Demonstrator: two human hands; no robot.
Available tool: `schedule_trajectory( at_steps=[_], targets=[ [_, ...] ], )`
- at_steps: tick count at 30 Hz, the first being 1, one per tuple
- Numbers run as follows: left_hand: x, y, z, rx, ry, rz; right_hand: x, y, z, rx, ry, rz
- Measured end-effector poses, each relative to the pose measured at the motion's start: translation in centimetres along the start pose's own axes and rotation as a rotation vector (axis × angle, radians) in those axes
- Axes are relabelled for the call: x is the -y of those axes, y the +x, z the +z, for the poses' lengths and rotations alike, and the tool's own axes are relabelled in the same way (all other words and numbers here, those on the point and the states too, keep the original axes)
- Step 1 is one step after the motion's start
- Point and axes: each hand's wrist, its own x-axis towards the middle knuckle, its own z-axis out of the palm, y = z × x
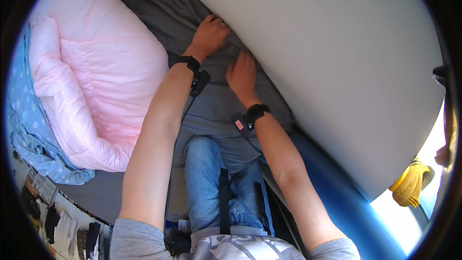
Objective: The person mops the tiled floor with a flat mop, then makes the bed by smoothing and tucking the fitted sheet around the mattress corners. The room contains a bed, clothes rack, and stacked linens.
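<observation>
A dark grey bed sheet (pixel 207 110) covers the mattress, with creases running along its edge by the white wall (pixel 327 62). At that edge, my left hand (pixel 210 34) is closed on the sheet, its fingers bent and a ring on one of them. Closer to me, my right hand (pixel 242 74) lies against the same edge. Its fingers are pressed together on the sheet, with the tips partly lost in the fabric. Each wrist wears a black strap with a small cabled device. One jeans-clad knee (pixel 203 156) rests on the bed.
A puffy pink quilt (pixel 110 67) lies heaped on the left, over a blue patterned cloth (pixel 43 144). Along the lower right runs a blue surface (pixel 337 192). A yellow cloth item (pixel 410 183) hangs by the bright window. Shelves with assorted things (pixel 67 226) stand at lower left.
</observation>
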Motion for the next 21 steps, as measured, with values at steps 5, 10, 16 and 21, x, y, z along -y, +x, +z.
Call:
schedule_trajectory(
  at_steps=[5, 10, 16, 21],
  targets=[
    [0.4, 0.2, -1.0, 0.068, -0.049, -0.039, -0.8, 3.7, 1.3, 0.178, 0.042, 0.12],
    [-0.2, -1.9, -2.3, -0.177, 0.003, -0.012, -1.5, 4.9, 2.4, 0.247, 0.04, 0.168],
    [-2.8, -4.5, -2.1, 0.095, 0.09, 0.091, -1.8, 4.8, 2.3, 0.343, 0.182, 0.212],
    [-2.9, -3.4, -1.9, 0.342, 0.168, 0.004, -2.0, 4.5, 1.7, 0.33, 0.158, 0.188]
  ],
)
